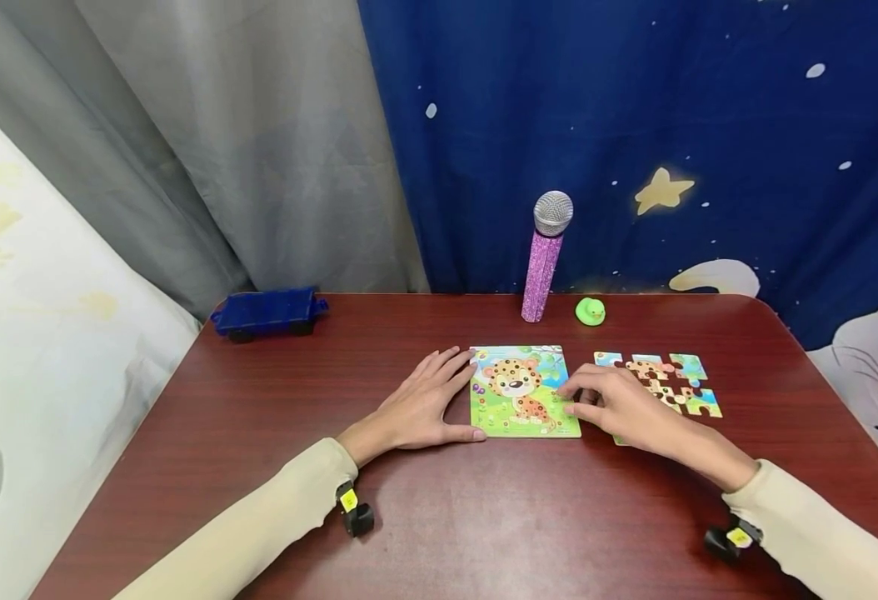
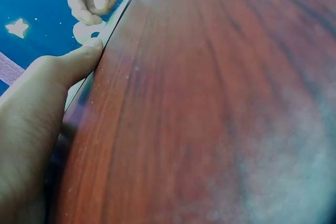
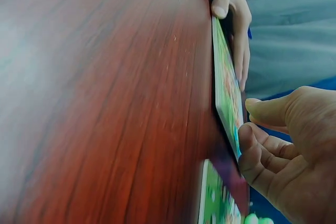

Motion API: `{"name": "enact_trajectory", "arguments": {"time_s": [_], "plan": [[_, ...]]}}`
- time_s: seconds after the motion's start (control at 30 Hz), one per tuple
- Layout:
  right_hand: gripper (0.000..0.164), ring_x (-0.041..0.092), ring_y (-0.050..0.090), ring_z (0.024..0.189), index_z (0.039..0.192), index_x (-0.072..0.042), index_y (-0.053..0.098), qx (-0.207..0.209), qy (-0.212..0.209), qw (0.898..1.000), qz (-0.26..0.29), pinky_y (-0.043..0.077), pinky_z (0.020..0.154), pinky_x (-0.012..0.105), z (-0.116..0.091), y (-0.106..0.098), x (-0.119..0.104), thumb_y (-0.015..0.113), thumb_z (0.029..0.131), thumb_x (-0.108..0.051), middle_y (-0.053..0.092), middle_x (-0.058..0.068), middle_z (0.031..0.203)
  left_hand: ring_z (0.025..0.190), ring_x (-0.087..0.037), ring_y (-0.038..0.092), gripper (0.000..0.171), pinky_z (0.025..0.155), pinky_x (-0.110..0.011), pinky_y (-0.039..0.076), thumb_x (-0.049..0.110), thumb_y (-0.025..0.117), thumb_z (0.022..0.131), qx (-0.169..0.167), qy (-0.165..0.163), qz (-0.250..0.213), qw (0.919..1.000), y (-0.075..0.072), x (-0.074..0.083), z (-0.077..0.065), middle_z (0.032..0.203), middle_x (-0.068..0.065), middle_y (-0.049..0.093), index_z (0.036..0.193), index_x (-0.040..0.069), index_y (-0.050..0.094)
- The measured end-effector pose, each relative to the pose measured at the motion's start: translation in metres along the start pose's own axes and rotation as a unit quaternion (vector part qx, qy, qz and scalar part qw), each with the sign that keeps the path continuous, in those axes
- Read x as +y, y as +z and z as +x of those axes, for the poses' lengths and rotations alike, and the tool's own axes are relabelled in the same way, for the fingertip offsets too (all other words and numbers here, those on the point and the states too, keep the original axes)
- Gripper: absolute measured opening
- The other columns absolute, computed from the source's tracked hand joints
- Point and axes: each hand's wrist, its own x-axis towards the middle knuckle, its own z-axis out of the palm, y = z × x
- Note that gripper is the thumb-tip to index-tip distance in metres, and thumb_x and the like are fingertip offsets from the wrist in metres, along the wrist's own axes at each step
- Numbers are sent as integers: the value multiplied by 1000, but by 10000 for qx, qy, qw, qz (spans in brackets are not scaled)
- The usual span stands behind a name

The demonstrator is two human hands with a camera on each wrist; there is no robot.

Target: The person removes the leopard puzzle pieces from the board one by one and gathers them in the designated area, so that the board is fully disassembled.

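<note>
A square board with a spotted leopard cub picture point(image 1: 517, 392) lies flat between the two hands. My left hand point(image 1: 431, 400) rests at its left side, fingers spread, with the thumb at the near left corner and fingertips by the far left one. Over the board's right edge hovers my right hand point(image 1: 619, 404), its fingers loosely bent. In the right wrist view, no object shows between the thumb point(image 3: 268, 111) and the fingers. Jigsaw pieces point(image 1: 686, 367) of a similar picture lie just right of the board, several with gaps between them. The right hand hides part of them.
A sparkly purple microphone point(image 1: 542, 258) stands upright behind the board, a small green toy duck point(image 1: 591, 312) to its right. At the far left of the table point(image 1: 296, 392) sits a blue toy wagon point(image 1: 270, 312). Curtains point(image 1: 514, 150) hang behind the table's back edge.
</note>
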Motion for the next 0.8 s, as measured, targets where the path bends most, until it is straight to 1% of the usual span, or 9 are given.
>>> {"name": "enact_trajectory", "arguments": {"time_s": [0.13,0.23,0.37,0.57,0.8], "plan": [[16,4,63,78,115,-8,84,-138,-75,9998,116,54,69,26,9,7,-5,83,99,-6,71,-11,95,170,-32,15,112,138,-52,10,78,68,95,25,-5,12,10000,0,0,0,183,-8,23,174,8,33],[16,3,64,78,115,-9,83,-234,-63,9996,174,54,68,26,14,12,-9,83,99,-8,72,-11,95,170,-32,14,111,138,-52,9,78,68,95,15,-11,-13,10000,0,0,0,183,-9,23,174,8,33],[14,3,65,77,114,-10,83,-322,-25,9990,299,55,67,26,18,18,-12,82,100,-9,74,-11,95,170,-32,14,111,138,-51,8,78,68,95,10,-10,-31,10000,1,0,1,183,-9,23,174,8,33],[14,4,66,78,115,-12,82,-528,49,9976,446,57,69,26,22,25,-14,80,102,-9,74,-9,95,170,-32,14,111,138,-51,9,78,68,95,5,-20,-20,10000,1,0,1,183,-8,23,174,8,33],[15,5,65,80,116,-11,82,-471,105,9976,497,57,71,25,21,31,-11,81,101,-10,71,-8,94,170,-31,13,111,138,-50,9,79,68,95,-3,-39,10,10000,1,0,1,183,-7,22,174,9,32]]}}
